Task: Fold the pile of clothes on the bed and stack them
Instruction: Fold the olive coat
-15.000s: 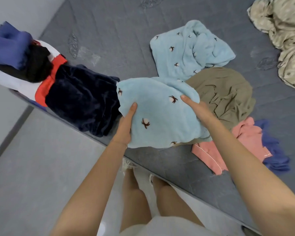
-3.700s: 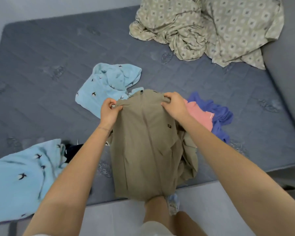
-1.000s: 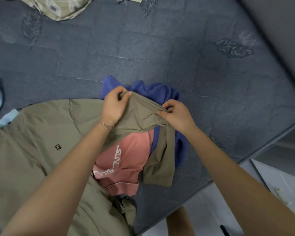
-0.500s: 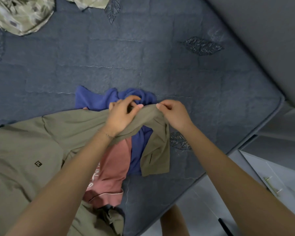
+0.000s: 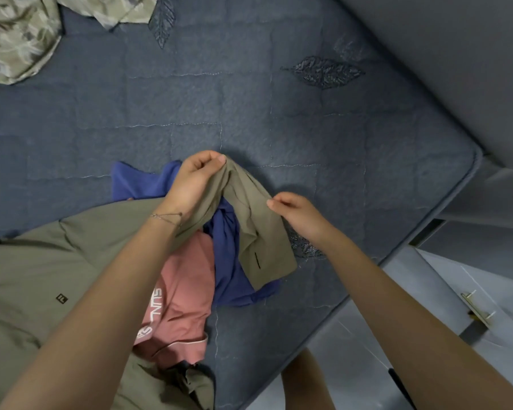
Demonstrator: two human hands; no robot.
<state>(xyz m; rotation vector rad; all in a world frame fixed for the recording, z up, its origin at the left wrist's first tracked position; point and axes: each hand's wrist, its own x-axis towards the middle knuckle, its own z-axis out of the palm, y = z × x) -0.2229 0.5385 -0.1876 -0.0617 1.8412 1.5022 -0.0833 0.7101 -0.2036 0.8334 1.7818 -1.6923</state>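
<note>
A crumpled patterned sheet (image 5: 15,34) lies top left; a white cabinet (image 5: 444,279) with metal handles (image 5: 476,312) stands lower right.

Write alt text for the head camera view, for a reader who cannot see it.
A person's left hand holds up the sleeve of an olive shirt while the right hand pinches the sleeve's edge, above a grey-blue mattress. A pink garment and a blue garment lie crumpled beneath the sleeve.
</note>
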